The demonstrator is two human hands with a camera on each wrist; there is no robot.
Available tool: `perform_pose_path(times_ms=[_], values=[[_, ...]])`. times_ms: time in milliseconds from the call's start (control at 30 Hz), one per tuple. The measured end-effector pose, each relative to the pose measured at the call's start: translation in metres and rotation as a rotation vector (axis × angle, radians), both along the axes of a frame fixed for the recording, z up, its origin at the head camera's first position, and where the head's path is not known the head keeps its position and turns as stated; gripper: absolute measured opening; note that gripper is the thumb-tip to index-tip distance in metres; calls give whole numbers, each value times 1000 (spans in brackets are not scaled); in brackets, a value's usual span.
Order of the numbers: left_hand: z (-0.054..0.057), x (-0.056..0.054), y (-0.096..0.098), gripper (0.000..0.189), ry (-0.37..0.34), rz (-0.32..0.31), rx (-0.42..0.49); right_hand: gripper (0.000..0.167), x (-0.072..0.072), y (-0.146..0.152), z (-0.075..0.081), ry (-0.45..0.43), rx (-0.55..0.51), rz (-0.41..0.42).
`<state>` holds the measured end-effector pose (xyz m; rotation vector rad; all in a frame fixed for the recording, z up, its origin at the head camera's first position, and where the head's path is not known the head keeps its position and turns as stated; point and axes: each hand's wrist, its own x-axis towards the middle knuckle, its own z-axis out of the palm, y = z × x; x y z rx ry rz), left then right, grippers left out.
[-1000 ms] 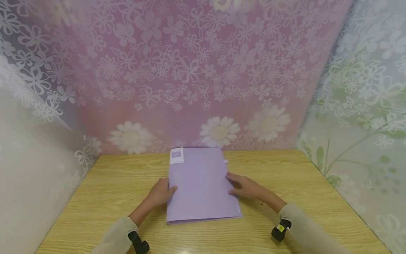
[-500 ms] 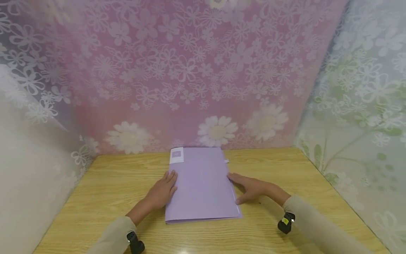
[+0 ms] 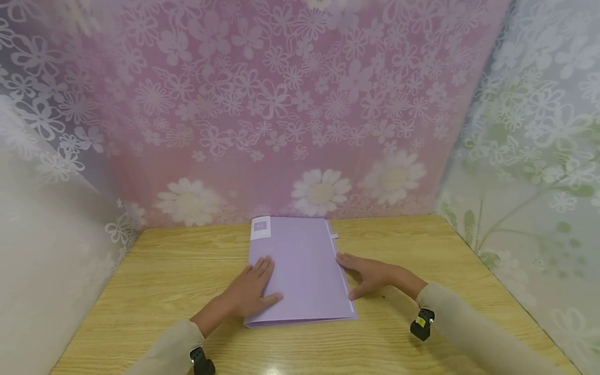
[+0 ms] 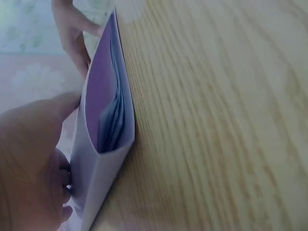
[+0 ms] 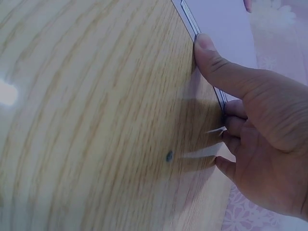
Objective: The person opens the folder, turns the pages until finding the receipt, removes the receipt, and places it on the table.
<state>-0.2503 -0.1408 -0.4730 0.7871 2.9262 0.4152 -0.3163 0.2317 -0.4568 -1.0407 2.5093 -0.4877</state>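
Observation:
A closed purple folder (image 3: pixel 304 271) lies on the wooden table, its spine to the left and a white label (image 3: pixel 261 227) at its top left corner. In the left wrist view its lower end gapes a little and thin sheets (image 4: pixel 115 110) show inside. My left hand (image 3: pixel 248 291) lies flat on the cover's lower left, fingers straight and thumb spread. On the opposite side my right hand (image 3: pixel 370 273) touches the folder's right edge with fingertips and thumb; the right wrist view shows the thumb (image 5: pixel 206 45) against that edge.
The wooden table (image 3: pixel 187 260) meets a pink flowered backdrop (image 3: pixel 281 130) just behind the folder. A pale flowered sheet (image 3: pixel 539 182) hangs at the right. A small dark spot (image 5: pixel 169 156) marks the tabletop near my right hand.
My left hand has let go of the folder's spine edge and moved right onto the cover. My right thumb has slid lower along the right edge. The folder has hardly moved.

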Motion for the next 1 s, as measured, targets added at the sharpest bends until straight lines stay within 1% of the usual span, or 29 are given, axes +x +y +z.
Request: perform_pose_path(times_ms=[67, 133, 300, 433, 533, 667, 767, 867, 933, 1000], values=[[2, 3, 5, 103, -12, -19, 10, 109, 0, 0, 1, 3, 1, 1], [4, 7, 9, 113, -21, -49, 0, 109, -1, 0, 1, -1, 1, -2], [5, 12, 21, 124, -23, -121, -34, 109, -1, 1, 2, -25, -9, -21], [7, 14, 28, 123, -6, -147, -39, 111, -1, 1, 4, -41, -2, -40], [10, 15, 33, 116, 5, -166, -7, 112, -2, 1, 4, -44, 8, -46], [17, 17, 38, 103, 34, -190, 50, 114, -4, 0, 1, -14, -7, -16], [21, 19, 42, 91, 90, -214, 74, 115, -5, -2, 0, 2, -28, 10], [26, 21, 46, 79, 171, -247, 98, 112, -5, -3, 0, 7, -39, 28], [32, 23, 48, 73, 242, -275, 125, 110, -5, -4, 1, 5, -42, 34], [38, 25, 50, 69, 337, -310, 168, 109, -5, -4, 2, 2, -38, 27]])
